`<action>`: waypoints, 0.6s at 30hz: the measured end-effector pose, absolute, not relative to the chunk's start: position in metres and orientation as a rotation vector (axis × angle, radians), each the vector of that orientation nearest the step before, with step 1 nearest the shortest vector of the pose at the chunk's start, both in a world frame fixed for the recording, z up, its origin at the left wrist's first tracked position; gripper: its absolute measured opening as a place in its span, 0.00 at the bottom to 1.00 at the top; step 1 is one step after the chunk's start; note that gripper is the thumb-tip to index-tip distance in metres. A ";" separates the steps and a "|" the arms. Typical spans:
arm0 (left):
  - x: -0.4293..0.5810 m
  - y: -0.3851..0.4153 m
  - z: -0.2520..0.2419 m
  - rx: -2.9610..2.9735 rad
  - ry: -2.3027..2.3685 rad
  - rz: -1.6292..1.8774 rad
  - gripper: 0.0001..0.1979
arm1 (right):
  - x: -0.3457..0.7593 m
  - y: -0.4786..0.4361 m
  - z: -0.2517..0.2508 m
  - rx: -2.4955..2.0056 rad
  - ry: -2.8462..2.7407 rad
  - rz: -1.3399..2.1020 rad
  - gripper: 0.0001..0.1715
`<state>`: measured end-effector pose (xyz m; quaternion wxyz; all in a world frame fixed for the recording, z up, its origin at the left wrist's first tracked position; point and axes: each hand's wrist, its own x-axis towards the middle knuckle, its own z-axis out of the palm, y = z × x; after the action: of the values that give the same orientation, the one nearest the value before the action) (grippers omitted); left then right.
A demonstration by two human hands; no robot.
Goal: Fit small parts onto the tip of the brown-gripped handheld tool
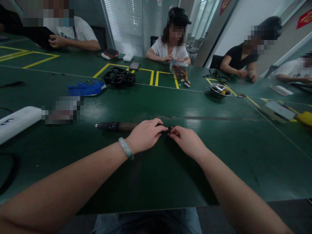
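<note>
A dark electric screwdriver (pixel 112 126) lies sideways on the green table, its metal bit end pointing left. My left hand (pixel 147 132), with a pale green bangle at the wrist, is closed over the rear part of the screwdriver and covers much of its body. Just to the right, my right hand (pixel 185 138) is closed in a pinch at the screwdriver's tail end. A small dark piece with a light speck shows between the fingertips, too small to name. The two hands are close together, fingertips nearly meeting.
Left of me lie a white power strip (pixel 20 121), a blue glove (pixel 86 88) and a black cable (pixel 11 172). Black plastic parts (pixel 118 77) and a metal bowl (pixel 220 90) stand farther back. Several people sit opposite, one handling a metal box with wires (pixel 179 68). The table's near edge (pixel 146 210) is close.
</note>
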<state>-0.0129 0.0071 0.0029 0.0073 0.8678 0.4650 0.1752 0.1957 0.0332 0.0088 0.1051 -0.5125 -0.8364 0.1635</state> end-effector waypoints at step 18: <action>-0.013 0.008 0.001 2.731 1.456 0.557 0.17 | 0.198 0.049 -0.002 -1.417 -2.370 0.391 0.03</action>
<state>-0.0129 0.0078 0.0010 -0.0015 0.8684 0.4630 0.1772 0.1978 0.0492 -0.0018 0.1754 -0.5001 -0.8367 0.1379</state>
